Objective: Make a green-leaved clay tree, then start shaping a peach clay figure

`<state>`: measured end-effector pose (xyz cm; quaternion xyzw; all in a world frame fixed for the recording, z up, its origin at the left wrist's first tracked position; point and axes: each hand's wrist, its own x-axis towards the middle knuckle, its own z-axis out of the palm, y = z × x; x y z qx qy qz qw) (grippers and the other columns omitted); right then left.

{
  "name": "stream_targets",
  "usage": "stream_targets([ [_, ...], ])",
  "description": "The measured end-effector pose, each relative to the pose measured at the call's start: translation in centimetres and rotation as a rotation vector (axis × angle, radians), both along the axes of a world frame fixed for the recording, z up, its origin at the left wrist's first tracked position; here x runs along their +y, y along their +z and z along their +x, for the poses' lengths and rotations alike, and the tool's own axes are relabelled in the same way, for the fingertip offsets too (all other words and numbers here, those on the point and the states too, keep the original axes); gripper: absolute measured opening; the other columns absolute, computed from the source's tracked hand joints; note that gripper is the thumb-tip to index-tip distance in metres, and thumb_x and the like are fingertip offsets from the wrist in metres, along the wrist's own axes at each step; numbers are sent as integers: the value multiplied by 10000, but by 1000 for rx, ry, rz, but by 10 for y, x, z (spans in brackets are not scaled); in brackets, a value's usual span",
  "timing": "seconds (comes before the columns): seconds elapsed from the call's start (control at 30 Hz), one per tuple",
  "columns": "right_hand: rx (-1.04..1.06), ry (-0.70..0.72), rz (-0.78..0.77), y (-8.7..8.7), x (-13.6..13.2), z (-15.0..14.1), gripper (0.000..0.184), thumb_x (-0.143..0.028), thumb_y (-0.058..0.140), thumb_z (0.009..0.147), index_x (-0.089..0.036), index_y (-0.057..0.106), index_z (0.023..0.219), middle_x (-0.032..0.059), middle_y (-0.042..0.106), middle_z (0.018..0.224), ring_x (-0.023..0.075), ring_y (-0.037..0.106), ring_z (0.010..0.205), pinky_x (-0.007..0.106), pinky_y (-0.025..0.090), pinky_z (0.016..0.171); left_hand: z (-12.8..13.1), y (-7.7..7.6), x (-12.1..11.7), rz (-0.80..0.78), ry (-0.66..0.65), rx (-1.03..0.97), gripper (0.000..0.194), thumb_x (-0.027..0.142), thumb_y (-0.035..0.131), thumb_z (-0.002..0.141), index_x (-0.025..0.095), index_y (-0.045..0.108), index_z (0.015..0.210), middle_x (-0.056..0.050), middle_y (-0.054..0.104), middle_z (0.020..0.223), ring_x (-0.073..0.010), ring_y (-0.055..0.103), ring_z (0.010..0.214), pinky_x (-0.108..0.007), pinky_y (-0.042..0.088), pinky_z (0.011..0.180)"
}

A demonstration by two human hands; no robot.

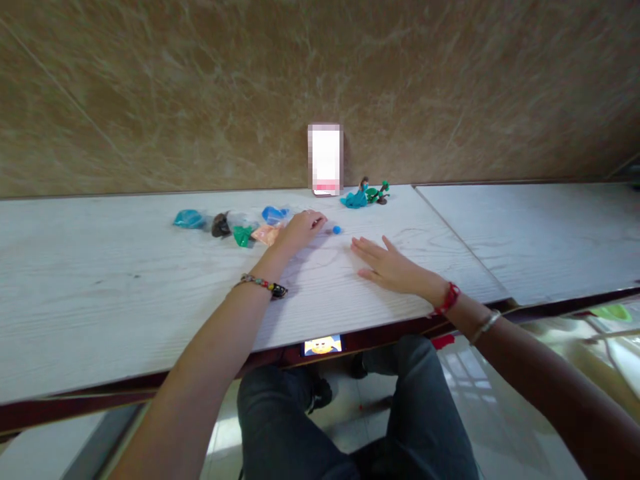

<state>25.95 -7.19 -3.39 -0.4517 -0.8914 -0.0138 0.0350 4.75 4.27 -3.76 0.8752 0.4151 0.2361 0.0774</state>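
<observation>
A small blue ball (337, 230) sits on the white tabletop (310, 293), between the two hands and touching neither. Nearer to it is the left hand (303, 228), fingers bent and tips close together; whether they pinch anything, I cannot tell. The right hand (385, 265) is spread palm down, its fingers stretched toward the ball and holding nothing. Left of the left hand lie clear plastic bags with soft-looking coloured lumps inside: a blue lump (275, 214), a peach lump (265, 233) just beside the wrist, a green lump (243, 235), a brown lump (220, 225) and, farthest out, a turquoise lump (189, 219). Beyond the ball, a blue-skirted figure (356, 199) stands beside a small green-and-brown tree (384, 192), and a blurred-out screen (325, 160) stands upright against the marbled wall (210, 100).
</observation>
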Motion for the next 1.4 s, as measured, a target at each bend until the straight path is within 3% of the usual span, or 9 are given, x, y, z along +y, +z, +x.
stream_targets([
  [0.1, -9, 1, -4, 3, -5, -1, 545, -420, 230, 890, -148, 244, 1362, 101, 226, 1434, 229, 228, 1310, 547, 167, 1032, 4, 0, -1, -6, -11, 32, 324, 279, 346, 836, 112, 624, 854, -98, 650, 882, -174, 568, 798, -289, 432, 726],
  [0.27, 83, -307, -63, 1, 50, -10, 506, -354, 220, 901, -96, 282, 1332, 150, 276, 1408, 269, 267, 1290, 629, 178, 976, 0, -1, 0, 15, 6, 7, 334, 271, 336, 838, 112, 629, 867, -96, 657, 895, -182, 569, 843, -296, 422, 766],
  [0.33, 97, -271, -57, -1, 49, -9, 509, -355, 226, 898, -102, 274, 1337, 148, 282, 1406, 271, 277, 1285, 616, 191, 980, -2, -2, 1, 12, 9, -4, 336, 272, 336, 838, 113, 630, 871, -94, 658, 905, -181, 570, 848, -295, 420, 770],
  [0.5, 29, -3, -1, -3, 2, -4, 529, -407, 225, 892, -148, 257, 1352, 117, 256, 1423, 235, 229, 1309, 546, 181, 1025, 2, -6, 3, 15, -31, -20, 321, 267, 352, 831, 115, 631, 880, -89, 658, 907, -176, 571, 840, -286, 418, 761],
  [0.7, 80, -240, -15, -3, 36, -6, 519, -372, 250, 896, -94, 285, 1333, 171, 288, 1399, 275, 271, 1288, 602, 207, 981, -1, -5, 3, 13, -12, 16, 326, 271, 354, 832, 110, 635, 865, -98, 660, 878, -180, 575, 810, -292, 420, 736],
  [0.93, 295, 35, -180, 0, 6, 11, 482, -312, 375, 865, -192, 316, 1329, 75, 363, 1378, 197, 329, 1266, 456, 273, 1033, 1, 1, -1, -3, 8, 46, 317, 273, 361, 836, 118, 637, 844, -86, 656, 857, -172, 570, 791, -278, 421, 714],
  [1.1, 481, -82, -48, -1, 17, 12, 507, -208, 569, 742, -135, 456, 1231, 120, 526, 1230, 218, 504, 1113, 390, 390, 958, 1, 3, -3, 34, 26, 81, 293, 252, 371, 839, 111, 628, 841, -92, 644, 845, -173, 559, 789, -288, 420, 721],
  [1.2, 495, -133, 13, -2, 33, 8, 337, -152, 593, 709, -110, 591, 1043, 125, 625, 1041, 220, 584, 955, 375, 452, 861, 0, 4, -5, 73, 17, 74, 267, 238, 377, 841, 125, 618, 824, -78, 629, 815, -161, 551, 771, -282, 423, 713],
  [1.4, 673, -229, -3, -4, 38, 8, 310, -123, 634, 666, -161, 604, 972, 59, 654, 896, 156, 614, 774, 298, 500, 719, 13, 4, -21, 146, -158, 30, 252, 249, 379, 855, 144, 578, 968, -77, 579, 961, -145, 541, 868, -275, 428, 770],
])
